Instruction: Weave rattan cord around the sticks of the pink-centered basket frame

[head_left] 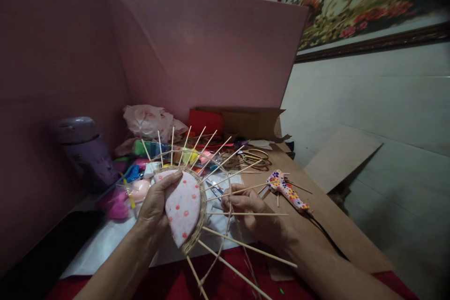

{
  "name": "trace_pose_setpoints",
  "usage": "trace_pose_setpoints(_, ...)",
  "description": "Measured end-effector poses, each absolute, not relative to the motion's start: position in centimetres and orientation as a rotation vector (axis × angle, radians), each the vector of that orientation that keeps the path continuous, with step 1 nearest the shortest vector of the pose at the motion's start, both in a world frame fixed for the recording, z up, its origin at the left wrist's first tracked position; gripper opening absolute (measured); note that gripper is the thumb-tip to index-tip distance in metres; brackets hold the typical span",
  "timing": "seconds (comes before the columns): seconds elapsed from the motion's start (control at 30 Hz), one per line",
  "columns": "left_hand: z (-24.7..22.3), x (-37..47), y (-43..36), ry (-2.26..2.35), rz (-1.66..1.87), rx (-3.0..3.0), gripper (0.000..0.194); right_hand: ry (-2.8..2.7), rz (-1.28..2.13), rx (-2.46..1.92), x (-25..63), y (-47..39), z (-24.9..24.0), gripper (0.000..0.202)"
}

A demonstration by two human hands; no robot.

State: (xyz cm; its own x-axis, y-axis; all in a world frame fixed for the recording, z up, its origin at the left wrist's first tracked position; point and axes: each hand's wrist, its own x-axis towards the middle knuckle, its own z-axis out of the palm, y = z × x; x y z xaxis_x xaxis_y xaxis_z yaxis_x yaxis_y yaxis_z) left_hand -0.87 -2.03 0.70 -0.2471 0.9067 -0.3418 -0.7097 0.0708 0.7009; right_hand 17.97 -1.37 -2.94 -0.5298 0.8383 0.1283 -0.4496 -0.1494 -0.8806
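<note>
My left hand (153, 204) grips a half-round craft piece (186, 204) by its straight side, thumb on top. White fabric with small red flower prints covers it, and braided twine edges the curve. Several thin wooden sticks (251, 247) fan outward from that edge. A strand of twine (221, 243) arcs across the sticks, partway along their length. At the right side of the fan, the fingers of my right hand (251, 206) are pinched together on the twine beside a stick. Part of that grip is hidden.
A flower-patterned glue gun (286, 190) lies on the brown cardboard (330, 218) at right, its cord running forward. Behind the fan are scissors (214, 188), coloured clay packs (140, 187) and a twine coil (258, 159). A purple bottle (87, 154) stands left.
</note>
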Motion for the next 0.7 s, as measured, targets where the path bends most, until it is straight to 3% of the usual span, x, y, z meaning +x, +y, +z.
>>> trace_pose_setpoints(0.7,0.72,-0.82,-2.08,0.949,1.573,0.285,0.009,-1.141,1.761,-0.629,18.12,-1.61,-2.87,0.011)
